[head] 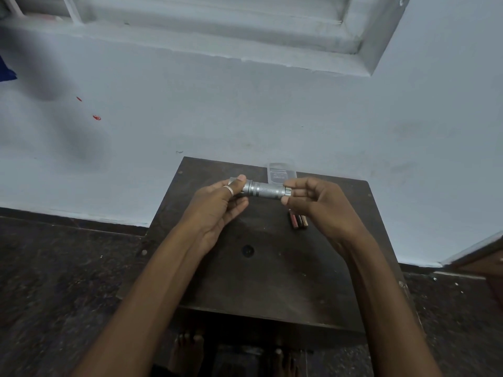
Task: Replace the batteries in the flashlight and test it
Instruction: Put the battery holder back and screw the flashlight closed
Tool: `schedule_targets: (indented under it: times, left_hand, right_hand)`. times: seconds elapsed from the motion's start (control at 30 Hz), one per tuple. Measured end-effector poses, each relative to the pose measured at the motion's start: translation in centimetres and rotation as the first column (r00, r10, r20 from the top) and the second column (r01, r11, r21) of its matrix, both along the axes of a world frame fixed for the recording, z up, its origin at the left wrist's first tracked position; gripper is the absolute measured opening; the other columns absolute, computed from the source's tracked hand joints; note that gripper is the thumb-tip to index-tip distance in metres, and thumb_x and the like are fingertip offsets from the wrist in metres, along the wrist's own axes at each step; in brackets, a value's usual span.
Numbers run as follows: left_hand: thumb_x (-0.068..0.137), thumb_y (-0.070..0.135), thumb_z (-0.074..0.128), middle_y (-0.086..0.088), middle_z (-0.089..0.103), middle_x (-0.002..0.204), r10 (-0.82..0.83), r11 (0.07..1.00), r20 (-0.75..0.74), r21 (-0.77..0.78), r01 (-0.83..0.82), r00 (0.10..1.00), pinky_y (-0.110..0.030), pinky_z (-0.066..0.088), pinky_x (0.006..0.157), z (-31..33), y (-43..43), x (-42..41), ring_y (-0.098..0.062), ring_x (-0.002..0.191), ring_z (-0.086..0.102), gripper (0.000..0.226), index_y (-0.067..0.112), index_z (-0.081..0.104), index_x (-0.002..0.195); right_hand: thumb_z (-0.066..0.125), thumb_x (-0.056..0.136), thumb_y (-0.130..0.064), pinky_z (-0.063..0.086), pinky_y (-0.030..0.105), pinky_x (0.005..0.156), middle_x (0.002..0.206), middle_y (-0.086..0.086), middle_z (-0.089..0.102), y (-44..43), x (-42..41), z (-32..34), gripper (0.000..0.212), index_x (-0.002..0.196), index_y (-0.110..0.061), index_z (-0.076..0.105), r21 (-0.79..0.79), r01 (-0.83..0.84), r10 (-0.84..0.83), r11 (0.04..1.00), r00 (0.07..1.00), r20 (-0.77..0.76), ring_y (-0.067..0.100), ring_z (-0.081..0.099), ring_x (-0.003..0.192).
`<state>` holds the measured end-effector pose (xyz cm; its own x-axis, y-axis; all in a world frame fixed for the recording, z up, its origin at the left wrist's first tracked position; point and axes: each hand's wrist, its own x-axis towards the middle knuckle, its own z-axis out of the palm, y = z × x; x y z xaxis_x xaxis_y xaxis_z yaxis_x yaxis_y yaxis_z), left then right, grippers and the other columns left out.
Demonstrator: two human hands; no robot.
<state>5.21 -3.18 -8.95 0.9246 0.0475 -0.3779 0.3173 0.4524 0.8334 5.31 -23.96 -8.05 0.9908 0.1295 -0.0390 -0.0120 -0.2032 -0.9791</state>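
Note:
A silver metal flashlight (262, 189) lies level above the far part of a small dark wooden table (272, 281). My left hand (217, 208), with a ring on the thumb, grips its head end, which the fingers mostly hide. My right hand (315, 202) pinches the tail cap between thumb and fingertips. A few reddish-brown batteries (298, 221) lie side by side on the table, just below my right hand.
A clear plastic case (281, 172) sits at the table's far edge against the pale blue wall. Dark speckled floor surrounds the table. A wooden piece juts in at the right. My bare feet show beneath the table's near edge.

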Motion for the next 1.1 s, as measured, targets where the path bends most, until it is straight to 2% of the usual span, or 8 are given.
schedule_targets:
  times: [0.1, 0.2, 0.3, 0.4, 0.5, 0.67, 0.9, 1.1]
  left_hand:
    - [0.087, 0.02, 0.073, 0.002, 0.072, 0.075, 0.018, 1.0, 0.012, -0.009, -0.018, 1.0, -0.022, 0.059, 0.071, -0.04, -0.03, 0.01, -0.008, 0.073, 0.067, 0.008, 0.012, 0.073, 0.09]
    - [0.088, 0.019, 0.072, 0.003, 0.072, 0.076, 0.009, 1.0, 0.032, -0.009, -0.009, 0.999, -0.022, 0.058, 0.072, -0.03, -0.16, 0.02, -0.007, 0.074, 0.066, 0.006, 0.013, 0.075, 0.087]
    - [0.089, 0.018, 0.071, 0.003, 0.072, 0.078, 0.006, 1.0, 0.041, -0.005, -0.006, 0.999, -0.022, 0.058, 0.072, -0.05, -0.28, 0.02, -0.007, 0.076, 0.066, 0.007, 0.014, 0.076, 0.087]
    - [0.089, 0.018, 0.071, 0.002, 0.072, 0.08, 0.015, 1.0, 0.042, -0.01, -0.015, 0.999, -0.022, 0.058, 0.074, -0.05, -0.31, 0.02, -0.007, 0.077, 0.066, 0.006, 0.014, 0.075, 0.088]
    - [0.089, 0.018, 0.072, 0.002, 0.072, 0.078, 0.037, 0.999, 0.034, -0.018, -0.037, 0.999, -0.023, 0.059, 0.074, -0.03, -0.25, 0.05, -0.007, 0.076, 0.067, 0.006, 0.013, 0.075, 0.089]
    - [0.088, 0.018, 0.073, 0.005, 0.072, 0.072, 0.062, 0.997, 0.029, -0.044, -0.061, 0.998, -0.021, 0.058, 0.071, 0.02, -0.22, 0.1, -0.005, 0.071, 0.068, 0.005, 0.013, 0.074, 0.087]
    - [0.088, 0.018, 0.073, 0.005, 0.072, 0.073, 0.06, 0.997, 0.036, -0.055, -0.058, 0.998, -0.021, 0.057, 0.07, 0.02, -0.22, 0.04, -0.005, 0.07, 0.068, 0.006, 0.014, 0.075, 0.083]
    - [0.088, 0.019, 0.073, 0.004, 0.072, 0.075, 0.043, 0.998, 0.048, -0.043, -0.041, 0.998, -0.021, 0.057, 0.072, -0.01, -0.36, 0.04, -0.005, 0.071, 0.068, 0.006, 0.013, 0.074, 0.088]
  right_hand:
    - [0.07, 0.093, -0.018, 0.049, 0.014, 0.056, 0.07, -0.004, 0.073, 0.24, -0.2, 0.35, 0.006, 0.091, -0.013, 0.072, -0.074, -0.016, 0.016, 0.997, 1.0, 0.003, 0.003, 0.065, 0.065]
    - [0.056, 0.099, -0.043, 0.044, 0.017, 0.046, 0.064, 0.001, 0.069, 0.6, -0.35, 0.38, 0.042, 0.078, -0.008, 0.063, -0.146, -0.011, 0.003, 0.989, 0.998, -0.055, 0.009, 0.066, 0.054]
    - [0.047, 0.099, -0.055, 0.043, 0.018, 0.044, 0.061, 0.003, 0.067, 0.91, -0.43, 0.38, 0.056, 0.078, -0.007, 0.066, -0.217, 0.011, -0.032, 0.976, 0.995, -0.092, 0.015, 0.067, 0.053]
    - [0.05, 0.099, -0.052, 0.047, 0.024, 0.05, 0.07, 0.008, 0.073, 1.01, -0.33, 0.24, 0.053, 0.079, -0.006, 0.067, -0.186, 0.05, -0.063, 0.981, 0.996, -0.065, 0.021, 0.069, 0.06]
    - [0.067, 0.095, -0.03, 0.051, 0.021, 0.056, 0.082, 0.008, 0.076, 0.84, -0.44, 0.71, 0.015, 0.098, -0.016, 0.069, -0.118, 0.032, -0.032, 0.992, 0.999, 0.005, 0.018, 0.071, 0.071]
    - [0.072, 0.084, 0.007, 0.055, 0.016, 0.066, 0.086, 0.01, 0.068, 0.44, -0.33, 0.85, 0.033, 0.115, -0.004, 0.067, 0.011, -0.001, 0.0, 1.0, 1.0, 0.018, 0.011, 0.064, 0.07]
    - [0.069, 0.094, -0.02, 0.05, 0.016, 0.06, 0.073, -0.001, 0.072, 0.45, -0.18, 0.5, 0.004, 0.091, -0.018, 0.071, -0.05, -0.016, 0.016, 0.999, 1.0, 0.001, 0.008, 0.066, 0.07]
    - [0.053, 0.098, -0.053, 0.046, 0.021, 0.049, 0.064, 0.001, 0.07, 0.79, -0.22, 0.22, 0.048, 0.076, -0.013, 0.068, -0.151, 0.013, -0.021, 0.988, 0.998, -0.057, 0.011, 0.066, 0.057]
